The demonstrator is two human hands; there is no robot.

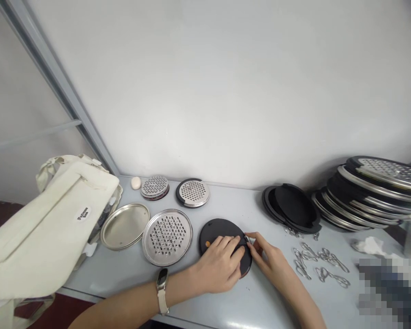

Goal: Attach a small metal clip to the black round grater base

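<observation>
Just now the left hand (221, 265), with a pale watch (162, 285) on its wrist, lies palm down on a black disc (219, 228), its fingers stretched flat across the top and gripping nothing. The disc rests on the grey table (246, 301), near the front edge and just right of a large perforated metal disc (167, 236). The right hand (269, 258) meets the disc at its right rim, thumb and forefinger pinched together on what seems to be a small metal piece (247, 238), though it is too small to make out for sure. A scatter of wire clips (320, 262) lies just right of that hand. Behind them, black lids (292, 208) lean near the wall, beside a slanting stack of metal-faced discs (370, 192). To the left sit a plain metal plate (125, 226), two smaller perforated discs (154, 186) (193, 192) and a cream bag (44, 228).
</observation>
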